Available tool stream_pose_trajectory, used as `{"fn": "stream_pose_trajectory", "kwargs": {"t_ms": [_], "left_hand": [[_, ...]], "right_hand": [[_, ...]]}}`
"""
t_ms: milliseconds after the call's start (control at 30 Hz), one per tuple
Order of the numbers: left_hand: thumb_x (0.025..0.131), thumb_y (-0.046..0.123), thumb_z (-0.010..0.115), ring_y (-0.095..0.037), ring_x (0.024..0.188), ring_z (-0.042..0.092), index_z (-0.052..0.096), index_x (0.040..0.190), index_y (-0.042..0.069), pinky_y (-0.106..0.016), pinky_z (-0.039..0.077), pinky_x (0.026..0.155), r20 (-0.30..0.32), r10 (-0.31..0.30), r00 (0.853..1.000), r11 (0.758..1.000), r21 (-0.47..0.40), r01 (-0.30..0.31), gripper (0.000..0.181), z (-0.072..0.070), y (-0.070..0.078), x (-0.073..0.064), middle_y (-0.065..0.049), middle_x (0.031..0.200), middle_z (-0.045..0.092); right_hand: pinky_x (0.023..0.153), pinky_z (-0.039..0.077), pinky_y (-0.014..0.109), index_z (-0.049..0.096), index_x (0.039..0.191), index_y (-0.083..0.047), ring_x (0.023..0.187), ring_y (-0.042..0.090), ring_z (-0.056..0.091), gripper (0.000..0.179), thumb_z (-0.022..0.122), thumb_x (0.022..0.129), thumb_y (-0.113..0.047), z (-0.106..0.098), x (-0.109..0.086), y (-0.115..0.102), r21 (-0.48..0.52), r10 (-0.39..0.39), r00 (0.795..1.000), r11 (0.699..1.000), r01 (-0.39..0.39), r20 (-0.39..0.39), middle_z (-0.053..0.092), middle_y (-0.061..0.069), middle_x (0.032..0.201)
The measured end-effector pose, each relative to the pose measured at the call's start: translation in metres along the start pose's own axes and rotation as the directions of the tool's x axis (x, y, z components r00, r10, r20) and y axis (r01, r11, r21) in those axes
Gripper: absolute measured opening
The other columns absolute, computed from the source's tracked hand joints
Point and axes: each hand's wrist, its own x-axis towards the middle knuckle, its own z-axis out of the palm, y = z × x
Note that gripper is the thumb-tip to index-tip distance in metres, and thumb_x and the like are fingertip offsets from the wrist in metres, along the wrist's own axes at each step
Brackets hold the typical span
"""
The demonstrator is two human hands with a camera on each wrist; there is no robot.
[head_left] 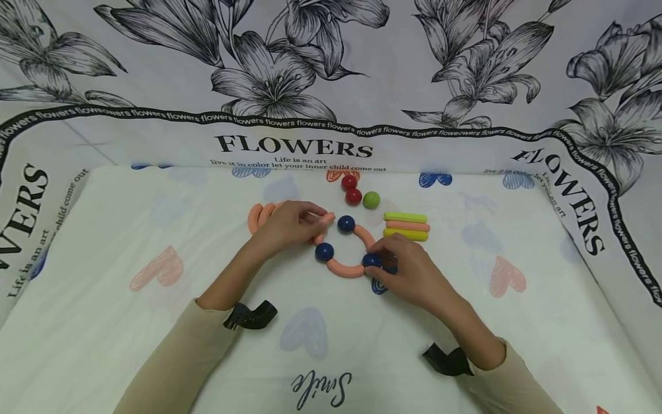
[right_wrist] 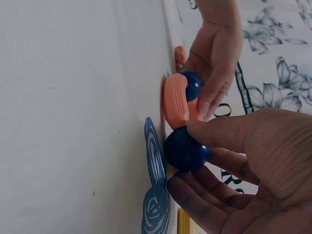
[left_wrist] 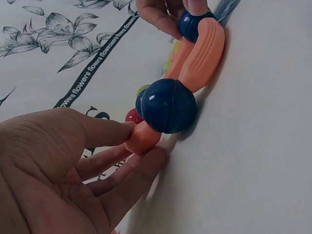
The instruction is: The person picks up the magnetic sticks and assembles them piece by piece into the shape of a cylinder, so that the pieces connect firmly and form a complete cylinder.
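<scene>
In the head view, three blue balls (head_left: 324, 252) and curved orange rods (head_left: 345, 269) form a ring on the cloth. At its upper left, my left hand (head_left: 292, 225) pinches a curved orange rod (left_wrist: 145, 138) between thumb and fingers; that rod meets the left ball in the left wrist view. On the ring's right side my right hand (head_left: 411, 273) grips a blue ball (right_wrist: 186, 151), with thumb and fingertips around it. Another blue ball (head_left: 346, 223) sits at the top, joined to the right-hand rod (head_left: 364, 236). Whether the left-hand rod touches this top ball, I cannot tell.
Several spare curved orange rods (head_left: 255, 217) lie partly behind the left hand. Beyond the ring are two red balls (head_left: 353, 196) and a green ball (head_left: 371, 200). Straight rods, two yellowish and one orange (head_left: 407, 226), lie above the right hand. A printed cloth (head_left: 207, 368) covers the surface.
</scene>
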Motion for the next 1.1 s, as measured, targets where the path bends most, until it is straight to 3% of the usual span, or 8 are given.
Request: {"fn": "stream_pose_trajectory", "kwargs": {"t_ms": [300, 500, 733, 1100], "left_hand": [[0.1, 0.043, 0.071, -0.02, 0.103, 0.069, 0.072, 0.133, 0.017, -0.03, 0.052, 0.084, 0.032, -0.026, 0.999, 1.0, -0.01, 0.027, 0.042, -0.0013, -0.0019, -0.0002, -0.008, 0.119, 0.077], [0.099, 0.033, 0.072, -0.016, 0.092, 0.07, 0.072, 0.13, 0.017, -0.03, 0.052, 0.085, 0.092, -0.025, 0.995, 1.0, 0.009, 0.024, 0.035, -0.0041, -0.0011, -0.0038, -0.003, 0.102, 0.078], [0.1, 0.035, 0.069, -0.015, 0.084, 0.068, 0.069, 0.131, 0.014, -0.029, 0.051, 0.081, 0.153, -0.024, 0.988, 0.999, 0.042, 0.018, 0.037, -0.0061, 0.0005, -0.0064, -0.002, 0.09, 0.077], [0.099, 0.028, 0.07, -0.016, 0.084, 0.071, 0.071, 0.132, 0.014, -0.029, 0.052, 0.081, 0.159, -0.009, 0.987, 1.0, 0.002, 0.009, 0.036, -0.0046, 0.0005, -0.0069, -0.004, 0.096, 0.077]], "right_hand": [[0.084, 0.058, 0.034, 0.075, 0.117, -0.014, 0.093, 0.014, 0.064, 0.03, 0.086, 0.09, -0.02, 0.0013, -0.0004, -0.0002, 0.003, -0.004, 1.0, 1.0, 0.004, 0.005, 0.071, 0.001, 0.106], [0.088, 0.06, 0.037, 0.075, 0.117, -0.014, 0.095, 0.014, 0.067, 0.029, 0.086, 0.09, -0.018, 0.0012, -0.0014, -0.001, 0.004, -0.012, 1.0, 1.0, 0.012, -0.006, 0.071, 0.001, 0.108], [0.088, 0.06, 0.037, 0.075, 0.118, -0.015, 0.096, 0.013, 0.067, 0.03, 0.085, 0.091, -0.019, 0.0014, -0.0019, -0.0019, 0.005, -0.012, 1.0, 1.0, 0.012, 0.001, 0.07, 0.001, 0.108], [0.089, 0.062, 0.037, 0.075, 0.117, -0.012, 0.096, 0.013, 0.068, 0.029, 0.085, 0.09, -0.015, 0.0029, -0.0017, -0.0018, 0.008, -0.046, 0.999, 0.999, 0.046, -0.015, 0.07, 0.003, 0.109]]}}
